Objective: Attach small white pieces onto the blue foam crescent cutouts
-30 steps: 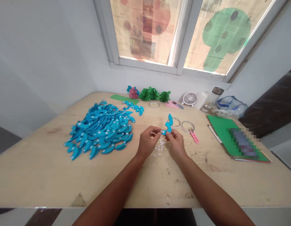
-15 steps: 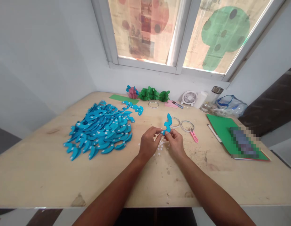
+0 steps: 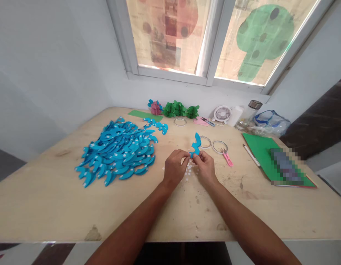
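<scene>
Gently steady the blue strip [image 3: 198,140], right of the pile [image 3: 120,151], without creasing it: your right hand [image 3: 206,167] pinches its lower end, your left hand [image 3: 173,167] pinches the tip there. Count one held strip; right of the pile, three rings [image 3: 218,152] and one pink cutter [image 3: 228,160]; the pile is too overlapped to count

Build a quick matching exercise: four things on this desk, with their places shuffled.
1. curved blue paper piece
2. small pink-handled metal snips
3. round white plastic fan
4. slim white pen

A. near the back wall
B. along the flat green sheet's left edge
C. between the left hand and right hand
D. tips at a pale round ring

Pairs: 1-C, 2-D, 3-A, 4-B
</scene>
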Tool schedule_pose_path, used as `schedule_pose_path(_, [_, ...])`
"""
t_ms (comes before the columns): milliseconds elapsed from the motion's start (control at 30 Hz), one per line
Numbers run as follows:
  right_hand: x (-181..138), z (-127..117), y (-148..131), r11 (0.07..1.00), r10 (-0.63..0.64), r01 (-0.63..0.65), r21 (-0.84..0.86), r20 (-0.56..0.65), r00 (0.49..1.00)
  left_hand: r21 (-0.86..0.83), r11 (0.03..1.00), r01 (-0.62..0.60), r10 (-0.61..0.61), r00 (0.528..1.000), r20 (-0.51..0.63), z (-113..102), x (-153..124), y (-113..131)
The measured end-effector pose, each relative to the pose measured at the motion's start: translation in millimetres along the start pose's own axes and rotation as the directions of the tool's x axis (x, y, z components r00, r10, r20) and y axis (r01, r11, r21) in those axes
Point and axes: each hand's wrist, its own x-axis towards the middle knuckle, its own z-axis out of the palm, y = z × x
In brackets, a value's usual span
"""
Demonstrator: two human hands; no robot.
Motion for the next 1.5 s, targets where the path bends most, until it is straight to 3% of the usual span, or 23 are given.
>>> schedule_pose_path(300, [0.9,-0.9,2.1,0.999,-0.024,0.024,-0.023,-0.008,1.0,0.057,0.998,0.0,0.004,0.998,-0.059,0.0,-0.7,2.5])
schedule_pose_path(500, [1.1,-1.2,2.6,0.995,-0.042,0.043,-0.088,0.014,0.999,0.202,0.975,-0.087,0.092,0.996,-0.013,-0.5,-1.0,0.9])
schedule_pose_path(733, [-1.0,-2.0,2.0,0.962,-0.106,0.106,-0.253,0.011,0.994,0.275,0.955,-0.113,0.092,0.992,0.088,-2.9,-0.8,0.9])
schedule_pose_path(1100, [-3.6,-3.2,-5.9,0.933,-0.111,0.119,-0.339,0.044,0.993,0.226,0.973,-0.039,0.011,0.992,0.128,-4.0,0.0,0.4])
schedule_pose_path(1500, [-1.5,-3.6,-4.2,0.958,-0.05,0.059,-0.28,0.038,0.998,-0.017,0.985,0.171,-0.167,0.976,0.139,-5.2,4.0,-1.9])
